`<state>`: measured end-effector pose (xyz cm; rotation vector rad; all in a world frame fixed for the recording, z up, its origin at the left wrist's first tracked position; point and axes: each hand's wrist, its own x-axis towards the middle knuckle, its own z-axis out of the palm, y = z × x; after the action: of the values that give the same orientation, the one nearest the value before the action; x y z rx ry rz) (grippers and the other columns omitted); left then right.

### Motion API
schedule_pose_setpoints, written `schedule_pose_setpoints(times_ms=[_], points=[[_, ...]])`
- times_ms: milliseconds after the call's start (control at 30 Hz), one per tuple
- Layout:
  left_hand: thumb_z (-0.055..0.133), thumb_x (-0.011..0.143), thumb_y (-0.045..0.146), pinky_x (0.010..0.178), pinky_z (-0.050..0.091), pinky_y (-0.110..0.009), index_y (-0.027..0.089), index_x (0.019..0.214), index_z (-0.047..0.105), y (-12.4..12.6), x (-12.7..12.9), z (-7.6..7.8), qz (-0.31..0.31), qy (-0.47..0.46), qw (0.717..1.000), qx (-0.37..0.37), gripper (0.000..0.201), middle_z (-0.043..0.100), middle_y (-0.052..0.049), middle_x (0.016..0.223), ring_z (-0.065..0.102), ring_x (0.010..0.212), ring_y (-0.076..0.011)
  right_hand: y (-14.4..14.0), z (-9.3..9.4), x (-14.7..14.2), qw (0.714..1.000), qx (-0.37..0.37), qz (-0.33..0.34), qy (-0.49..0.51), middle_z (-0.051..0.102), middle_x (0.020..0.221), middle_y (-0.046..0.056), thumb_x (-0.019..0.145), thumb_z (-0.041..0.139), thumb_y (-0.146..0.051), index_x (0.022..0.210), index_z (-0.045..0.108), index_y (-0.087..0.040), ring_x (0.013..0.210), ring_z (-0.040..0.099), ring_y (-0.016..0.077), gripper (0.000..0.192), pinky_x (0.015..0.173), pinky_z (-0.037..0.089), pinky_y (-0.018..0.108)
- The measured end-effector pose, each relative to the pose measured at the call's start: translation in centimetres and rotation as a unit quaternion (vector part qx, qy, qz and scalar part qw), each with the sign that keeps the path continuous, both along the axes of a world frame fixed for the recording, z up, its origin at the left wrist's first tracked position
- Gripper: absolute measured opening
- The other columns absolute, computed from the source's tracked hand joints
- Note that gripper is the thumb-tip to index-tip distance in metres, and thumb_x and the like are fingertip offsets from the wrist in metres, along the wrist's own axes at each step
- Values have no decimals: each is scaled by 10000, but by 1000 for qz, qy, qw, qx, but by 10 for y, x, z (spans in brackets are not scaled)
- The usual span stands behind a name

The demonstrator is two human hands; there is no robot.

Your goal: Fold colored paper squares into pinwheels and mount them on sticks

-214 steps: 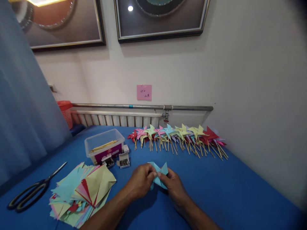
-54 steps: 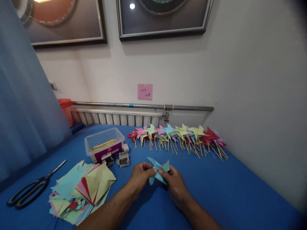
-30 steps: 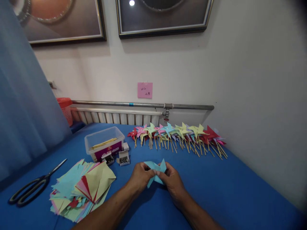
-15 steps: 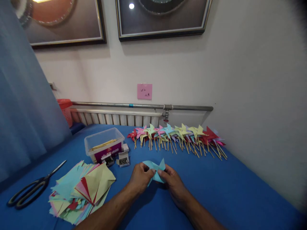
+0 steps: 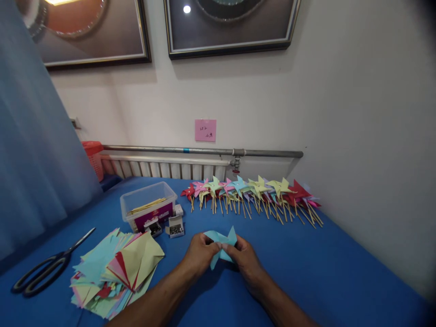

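A light blue paper pinwheel (image 5: 221,238) is held between my two hands above the blue table cover, its points curling outward. My left hand (image 5: 200,252) pinches it from the left, thumb on the centre. From the right, my right hand (image 5: 245,258) grips it, with its thumb also pressed at the middle. Both thumb tips meet there and hide the centre. No stick shows on this pinwheel. A fanned pile of coloured paper pieces (image 5: 116,272) lies left of my left forearm.
Finished pinwheels on sticks (image 5: 259,188) lie in a row near the wall. A clear plastic box (image 5: 146,193) holds thin sticks, with small open boxes of pins (image 5: 175,227) beside it. Black-handled scissors (image 5: 54,265) lie at far left, near a blue curtain (image 5: 37,136).
My right thumb has shifted left to the pinwheel's centre, against the left thumb, covering a dark spot seen there earlier. The lower blade now shows more.
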<state>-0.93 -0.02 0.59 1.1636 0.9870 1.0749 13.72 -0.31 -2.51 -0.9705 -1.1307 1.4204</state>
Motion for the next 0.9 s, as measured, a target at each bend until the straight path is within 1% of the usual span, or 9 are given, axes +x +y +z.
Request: schedule_pose_setpoints(times_ms=[67,233,333,467,600,733,800,900], points=[[722,599,263,501,343,-222,118,627,661,0,0,1,-2,-1,1000,-5,160,595,-4,544,457,489,-94,1,-1,0,1000,-4,-4,14,709,767,24,646,840,-484,896,725,-164,654,584,157,422,642,449,277],[727,585,271,518,353,-234,114,661,675,0,0,4,-3,-30,999,-30,181,609,-16,565,467,498,-102,0,-1,-1,999,-8,9,35,719,788,37,672,828,-490,918,728,-160,669,603,176,422,671,463,302],[733,589,293,509,331,-239,121,639,654,1,-1,2,-4,-43,998,-45,196,584,-13,543,448,483,-99,-1,-1,-1,999,-9,10,36,715,787,31,693,817,-491,929,728,-161,633,572,154,416,645,451,287],[745,590,324,496,294,-243,141,592,598,3,-2,-3,7,-33,998,-55,234,541,0,509,408,462,-88,0,-2,0,999,-13,12,46,686,743,12,707,808,-484,929,714,-158,625,544,137,405,633,432,271],[761,555,325,494,306,-249,140,590,595,4,-2,-6,9,-17,998,-59,251,555,-8,520,424,464,-94,0,-2,0,999,-17,14,45,653,688,0,690,814,-490,893,703,-144,606,525,132,417,617,418,268],[753,569,309,495,300,-242,142,608,582,4,-2,-6,7,-23,998,-56,243,550,2,532,422,469,-87,-1,-1,0,999,-18,-4,41,655,688,3,657,841,-478,872,703,-147,616,538,136,418,607,426,262],[764,581,343,488,282,-240,154,604,554,4,-3,-5,4,-30,998,-58,284,524,16,515,403,460,-81,-2,2,0,998,-29,-8,52,671,717,11,665,834,-476,885,705,-156,637,562,146,409,629,452,272],[765,623,447,483,257,-242,172,578,508,4,-6,-5,-4,-40,998,-48,378,474,31,479,369,448,-76,-6,8,-1,996,-49,-14,69,677,731,6,669,836,-449,880,707,-168,646,578,145,375,666,482,284]])
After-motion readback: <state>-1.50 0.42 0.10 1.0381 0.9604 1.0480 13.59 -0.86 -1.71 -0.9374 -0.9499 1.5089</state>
